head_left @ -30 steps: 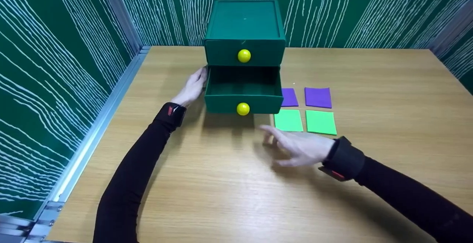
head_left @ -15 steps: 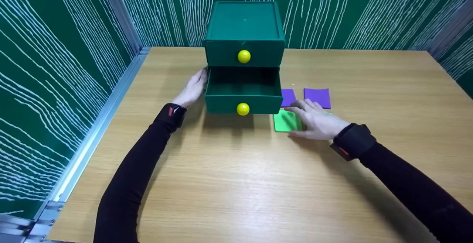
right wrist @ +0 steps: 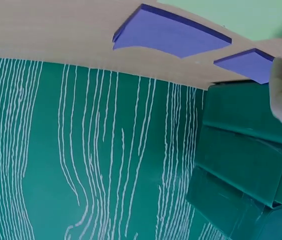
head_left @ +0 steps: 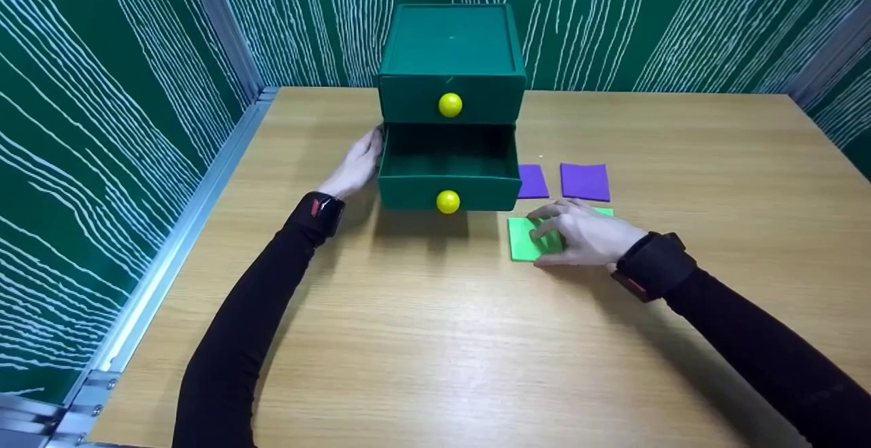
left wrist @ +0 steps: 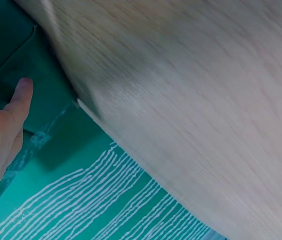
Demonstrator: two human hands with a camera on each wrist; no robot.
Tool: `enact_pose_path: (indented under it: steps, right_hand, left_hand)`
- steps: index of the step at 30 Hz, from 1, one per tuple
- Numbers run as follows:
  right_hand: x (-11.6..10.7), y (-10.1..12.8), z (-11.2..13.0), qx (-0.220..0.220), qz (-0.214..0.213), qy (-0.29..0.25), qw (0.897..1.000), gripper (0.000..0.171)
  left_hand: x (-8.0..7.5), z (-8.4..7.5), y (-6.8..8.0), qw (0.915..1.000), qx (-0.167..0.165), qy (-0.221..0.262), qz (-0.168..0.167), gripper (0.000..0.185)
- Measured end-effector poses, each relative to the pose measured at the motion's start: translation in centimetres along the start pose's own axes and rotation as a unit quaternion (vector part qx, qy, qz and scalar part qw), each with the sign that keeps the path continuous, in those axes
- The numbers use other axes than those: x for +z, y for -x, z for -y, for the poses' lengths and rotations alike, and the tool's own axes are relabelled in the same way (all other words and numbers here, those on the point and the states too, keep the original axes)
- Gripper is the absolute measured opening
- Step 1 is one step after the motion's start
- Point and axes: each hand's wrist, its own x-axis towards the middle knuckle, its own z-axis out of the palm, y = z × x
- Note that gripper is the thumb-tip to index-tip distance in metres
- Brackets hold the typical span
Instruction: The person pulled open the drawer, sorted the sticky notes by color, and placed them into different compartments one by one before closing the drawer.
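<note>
Left hand (head_left: 357, 162), fingers straight, braces the cabinet (head_left: 450, 67) at 9 o'clock. Right hand (head_left: 578, 233) curls onto a green sheet (head_left: 524, 240) at the open drawer's (head_left: 449, 162) 4 o'clock. Likely step: picking up the sheet; lifting it off the worktop (head_left: 435, 339) calls for an edge pinch.

Dark green drawer box (head_left: 451, 46), yellow knobs (head_left: 450, 104); green square (head_left: 525, 238), purple squares (head_left: 585, 181).

A flat green square (head_left: 527, 238) lies on the table, seemingly just touching a second, mostly hidden one.

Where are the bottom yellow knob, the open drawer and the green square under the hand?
Bottom knob (head_left: 448, 201), head view, its round front.
Open drawer (head_left: 449, 191), head view, front panel.
Green square (head_left: 524, 240), head view, bare left part.
</note>
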Motion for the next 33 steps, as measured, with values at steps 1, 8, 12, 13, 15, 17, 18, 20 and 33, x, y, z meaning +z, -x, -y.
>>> enact_pose_path:
  steps: [1,8,12,13,15,17,18,20,33]
  right_hand:
    - [0.0,0.0,0.1,0.000,0.000,0.000,1.000,0.043]
    - [0.2,-0.2,0.6,-0.019,-0.010,0.029,0.999,0.063]
    - [0.2,-0.1,1.1,-0.027,-0.011,0.031,0.999,0.068]
    - [0.1,-0.1,1.3,-0.027,-0.011,0.029,0.999,0.068]
    - [-0.3,-0.1,1.7,-0.030,-0.013,0.025,0.999,0.068]
    - [-0.8,-0.1,2.2,-0.037,-0.018,0.021,0.999,0.067]
    - [-1.2,-0.1,2.5,-0.041,-0.023,0.020,0.999,0.067]
    - [-1.9,0.0,3.1,-0.053,-0.033,0.017,0.998,0.068]
    - [-10.0,-2.7,7.6,-0.146,-0.103,-0.017,0.984,0.064]
  left_hand:
    - [0.0,0.0,0.0,1.0000,0.000,-0.002,-0.001,0.057]
    - [0.1,0.0,0.1,0.9998,-0.009,-0.017,-0.004,0.058]
    - [0.2,0.1,0.1,0.9998,-0.001,-0.020,-0.003,0.057]
    - [0.2,0.1,0.0,0.9998,0.003,-0.019,-0.004,0.057]
    - [0.2,0.1,0.0,0.9998,0.009,-0.018,-0.005,0.056]
    - [0.2,0.0,0.0,0.9997,0.013,-0.018,-0.007,0.056]
    - [0.1,0.0,0.0,0.9997,0.016,-0.017,-0.008,0.056]
    - [0.1,0.0,0.1,0.9997,0.018,-0.017,-0.009,0.056]
    - [0.2,-0.1,0.3,0.9993,0.005,-0.033,-0.016,0.056]
